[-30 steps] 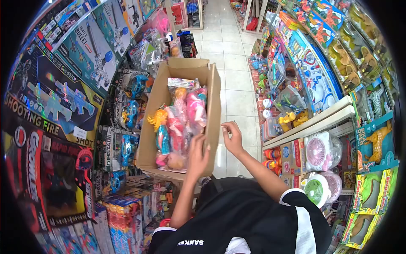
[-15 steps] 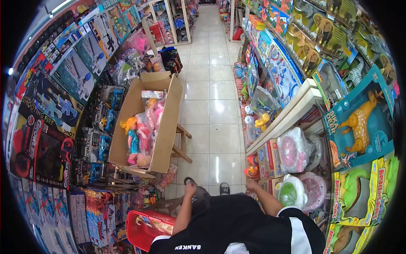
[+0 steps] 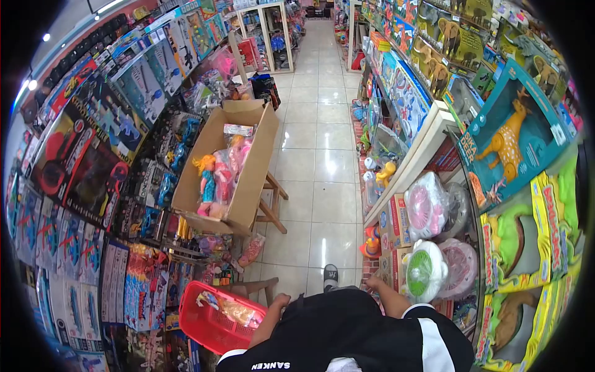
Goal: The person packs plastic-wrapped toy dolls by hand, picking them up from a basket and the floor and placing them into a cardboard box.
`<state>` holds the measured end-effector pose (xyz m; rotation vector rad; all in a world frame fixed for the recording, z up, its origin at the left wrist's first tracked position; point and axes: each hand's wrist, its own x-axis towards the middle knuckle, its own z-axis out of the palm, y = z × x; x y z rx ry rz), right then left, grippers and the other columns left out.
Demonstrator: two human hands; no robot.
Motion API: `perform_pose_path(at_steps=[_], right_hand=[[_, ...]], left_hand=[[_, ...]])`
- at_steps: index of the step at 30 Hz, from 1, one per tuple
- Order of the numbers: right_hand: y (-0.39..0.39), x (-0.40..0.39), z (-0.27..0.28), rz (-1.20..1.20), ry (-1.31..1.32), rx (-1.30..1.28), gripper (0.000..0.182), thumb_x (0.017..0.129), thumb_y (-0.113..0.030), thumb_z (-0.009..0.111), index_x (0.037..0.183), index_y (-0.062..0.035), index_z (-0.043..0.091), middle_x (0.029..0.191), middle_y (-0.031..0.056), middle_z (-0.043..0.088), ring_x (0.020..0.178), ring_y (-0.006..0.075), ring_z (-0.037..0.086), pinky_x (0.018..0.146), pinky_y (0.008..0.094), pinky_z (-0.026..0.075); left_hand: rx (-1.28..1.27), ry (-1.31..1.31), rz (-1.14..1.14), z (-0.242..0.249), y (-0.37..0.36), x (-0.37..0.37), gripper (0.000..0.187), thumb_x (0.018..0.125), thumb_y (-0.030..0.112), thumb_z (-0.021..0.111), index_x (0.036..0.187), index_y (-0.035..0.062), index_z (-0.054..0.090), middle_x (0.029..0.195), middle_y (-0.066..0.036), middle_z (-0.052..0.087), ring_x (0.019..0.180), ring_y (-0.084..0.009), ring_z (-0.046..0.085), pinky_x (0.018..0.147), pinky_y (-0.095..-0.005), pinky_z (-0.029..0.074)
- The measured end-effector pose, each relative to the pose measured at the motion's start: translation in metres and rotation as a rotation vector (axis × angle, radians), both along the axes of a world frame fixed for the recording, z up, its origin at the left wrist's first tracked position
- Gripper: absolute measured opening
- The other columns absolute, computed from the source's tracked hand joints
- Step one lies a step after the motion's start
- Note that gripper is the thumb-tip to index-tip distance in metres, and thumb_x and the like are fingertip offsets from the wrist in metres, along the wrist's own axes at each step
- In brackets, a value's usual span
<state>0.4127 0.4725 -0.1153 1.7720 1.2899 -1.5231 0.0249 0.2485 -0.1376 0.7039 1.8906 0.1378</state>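
My left hand (image 3: 281, 301) is in front of my body at the right side of a red plastic basket (image 3: 188, 310). Its fingers look curled in, and nothing shows in them. The left forearm crosses the basket's right rim; whether a handle hangs on it is hidden. Inside the basket lies a packaged doll (image 3: 232, 310) with blond hair. My right hand (image 3: 375, 284) hangs low in front, near the boxed goods on the right; its fingers are too small and turned away to read. Ahead on the left, an open cardboard box (image 3: 251, 180) holds several dolls (image 3: 214, 177), some in clear wrap.
A wooden stool (image 3: 273, 211) stands by the box, and another wooden leg (image 3: 271, 288) shows near the basket. Boxed toys line both sides. Wrapped fans (image 3: 426, 273) and a deer toy box (image 3: 511, 136) are at right. The tiled aisle (image 3: 319, 167) runs ahead.
I have moved slightly, and the view has tilted up, showing more of the far aisle. My left hand has come down and closer to my body. One foot has gone out of sight.
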Motion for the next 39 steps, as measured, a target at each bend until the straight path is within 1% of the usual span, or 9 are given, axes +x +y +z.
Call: perform_pose_path(at_steps=[3,6,8,15,20,27,30,32,39], right_hand=[[-0.019,0.021,-0.08,-0.004,0.001,0.207,0.042,0.092,-0.027,0.053,0.118,0.0057,0.059,0.106,0.0207,0.068,0.084,0.0326,0.07,0.07,0.0468,0.055],[-0.058,-0.003,-0.01,-0.126,0.077,0.217,0.033,0.086,-0.02,0.053,0.11,0.0027,0.062,0.095,0.0179,0.07,0.069,0.0289,0.07,0.057,0.0424,0.055],[-0.093,-0.012,0.005,-0.187,0.081,0.265,0.028,0.082,-0.016,0.054,0.101,0.0009,0.065,0.087,0.0159,0.071,0.064,0.0259,0.07,0.051,0.0394,0.053],[-0.235,0.036,-0.047,0.076,-0.006,0.382,0.028,0.087,-0.025,0.057,0.104,-0.0046,0.066,0.086,0.0113,0.07,0.065,0.0254,0.07,0.052,0.0396,0.053],[-0.329,0.078,-0.025,-0.12,-0.092,0.071,0.029,0.088,-0.029,0.059,0.105,-0.0059,0.066,0.095,0.0131,0.07,0.069,0.0272,0.07,0.055,0.0402,0.055],[-0.413,0.122,-0.025,-0.167,-0.132,-0.105,0.038,0.093,-0.031,0.052,0.121,-0.0061,0.058,0.112,0.0164,0.068,0.09,0.0308,0.07,0.065,0.0437,0.055],[-0.431,0.128,-0.04,-0.187,-0.078,-0.101,0.04,0.093,-0.032,0.051,0.124,-0.006,0.056,0.112,0.0152,0.068,0.088,0.0312,0.071,0.066,0.0447,0.054],[-0.438,0.118,-0.024,-0.243,-0.04,0.037,0.037,0.091,-0.027,0.052,0.122,-0.0053,0.056,0.103,0.0162,0.07,0.076,0.0302,0.071,0.061,0.0438,0.054],[-0.465,0.111,-0.036,-0.319,0.076,0.114,0.03,0.086,-0.023,0.054,0.103,-0.0021,0.065,0.089,0.014,0.072,0.067,0.0259,0.071,0.053,0.0392,0.055]], left_hand=[[0.08,0.053,-0.258,-0.005,-0.026,0.017,0.042,0.08,0.035,0.056,0.096,-0.0001,0.071,0.104,-0.027,0.067,0.102,-0.0384,0.065,0.088,-0.0451,0.051],[0.258,-0.09,-0.287,-0.011,-0.049,0.037,0.04,0.08,0.033,0.055,0.094,-0.0008,0.071,0.099,-0.027,0.067,0.097,-0.0394,0.066,0.086,-0.0459,0.051],[0.269,-0.115,-0.608,-0.008,-0.046,0.054,0.038,0.081,0.031,0.054,0.094,-0.0014,0.07,0.098,-0.027,0.067,0.096,-0.0397,0.066,0.085,-0.0466,0.051],[0.5,-0.111,-0.541,-0.013,-0.108,0.109,0.038,0.087,0.037,0.058,0.094,0.0021,0.071,0.091,-0.022,0.069,0.088,-0.0335,0.068,0.079,-0.0441,0.053],[0.267,-0.201,-0.724,-0.031,-0.17,0.118,0.042,0.088,0.042,0.059,0.098,0.0017,0.07,0.099,-0.021,0.069,0.095,-0.0343,0.067,0.083,-0.0421,0.052],[0.431,-0.335,-0.983,-0.055,-0.24,0.09,0.044,0.088,0.043,0.059,0.101,0.0018,0.07,0.1,-0.019,0.07,0.094,-0.0325,0.068,0.084,-0.0419,0.052],[0.403,-0.075,-0.644,-0.033,-0.278,0.087,0.041,0.086,0.037,0.057,0.1,0.0014,0.071,0.093,-0.017,0.072,0.076,-0.0295,0.07,0.075,-0.0403,0.055],[0.047,-0.208,-0.274,-0.029,-0.304,0.079,0.04,0.086,0.036,0.057,0.104,0.0013,0.07,0.097,-0.014,0.072,0.075,-0.0251,0.07,0.071,-0.0381,0.055],[-0.256,-0.177,0.007,-0.015,-0.423,0.051,0.039,0.09,0.034,0.055,0.109,0.002,0.066,0.102,-0.012,0.072,0.077,-0.0242,0.07,0.066,-0.0406,0.053]])
